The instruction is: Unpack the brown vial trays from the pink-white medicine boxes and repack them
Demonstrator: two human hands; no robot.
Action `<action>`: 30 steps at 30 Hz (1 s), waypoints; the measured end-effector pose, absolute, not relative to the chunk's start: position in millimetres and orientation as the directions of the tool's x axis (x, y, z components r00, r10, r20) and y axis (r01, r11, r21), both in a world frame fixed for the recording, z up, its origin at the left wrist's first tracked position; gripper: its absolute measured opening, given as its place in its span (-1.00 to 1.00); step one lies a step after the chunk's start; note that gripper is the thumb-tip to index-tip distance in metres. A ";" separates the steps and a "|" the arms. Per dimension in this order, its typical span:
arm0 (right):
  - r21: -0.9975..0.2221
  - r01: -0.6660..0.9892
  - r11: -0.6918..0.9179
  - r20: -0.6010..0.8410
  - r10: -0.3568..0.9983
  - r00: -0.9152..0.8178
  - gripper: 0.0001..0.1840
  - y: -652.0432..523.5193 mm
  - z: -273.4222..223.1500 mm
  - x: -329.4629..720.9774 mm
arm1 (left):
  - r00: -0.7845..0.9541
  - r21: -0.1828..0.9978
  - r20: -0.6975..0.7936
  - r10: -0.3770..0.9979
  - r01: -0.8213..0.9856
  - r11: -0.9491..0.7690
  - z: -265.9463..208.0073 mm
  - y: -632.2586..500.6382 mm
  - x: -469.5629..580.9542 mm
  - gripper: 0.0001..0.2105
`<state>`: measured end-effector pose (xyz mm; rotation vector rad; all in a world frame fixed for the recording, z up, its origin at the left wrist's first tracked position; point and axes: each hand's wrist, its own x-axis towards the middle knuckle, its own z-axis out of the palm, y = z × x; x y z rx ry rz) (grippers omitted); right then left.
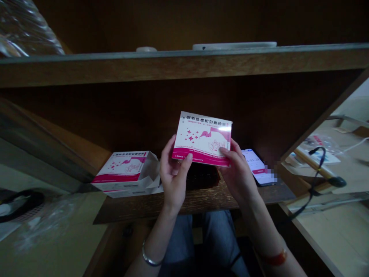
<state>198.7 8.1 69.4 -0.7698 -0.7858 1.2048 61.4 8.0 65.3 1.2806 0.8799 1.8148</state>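
A white and pink medicine box [201, 140], printed with a pink bird-like shape and stars, is held up in front of me with its printed face toward the camera. My left hand [175, 171] grips its left end, thumb on the lower front edge. At the right end, my right hand [238, 165] is closed on the box with its thumb on the front. A matching medicine box [123, 169] lies on the shelf to the left, its right end flaps open. Below the held box sits a dark reddish-brown mass [203, 177], too dim to make out.
A lit phone [259, 169] rests on the dark wooden shelf [138, 207] at the right. Above runs a higher shelf's edge [115, 71], carrying a flat white object [235, 46] and clear plastic wrap [29, 29]. A black cable [313, 188] hangs on the right.
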 end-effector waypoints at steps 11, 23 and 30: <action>-0.669 -0.712 0.212 0.109 0.976 0.188 -0.73 6.9 72.3 188.7 | -0.302 0.770 0.572 0.763 -0.123 -0.626 68.9 10.7 67.5 -0.51; -0.735 -0.633 0.241 0.052 0.952 0.302 -0.43 11.4 61.6 209.2 | -0.366 0.785 0.556 0.746 -0.061 -0.616 91.8 17.9 60.4 -0.57; -0.705 -0.681 0.199 0.005 0.961 0.276 -0.73 18.6 55.4 206.9 | -0.214 0.629 0.776 0.593 0.207 -0.749 116.4 3.7 72.8 -0.61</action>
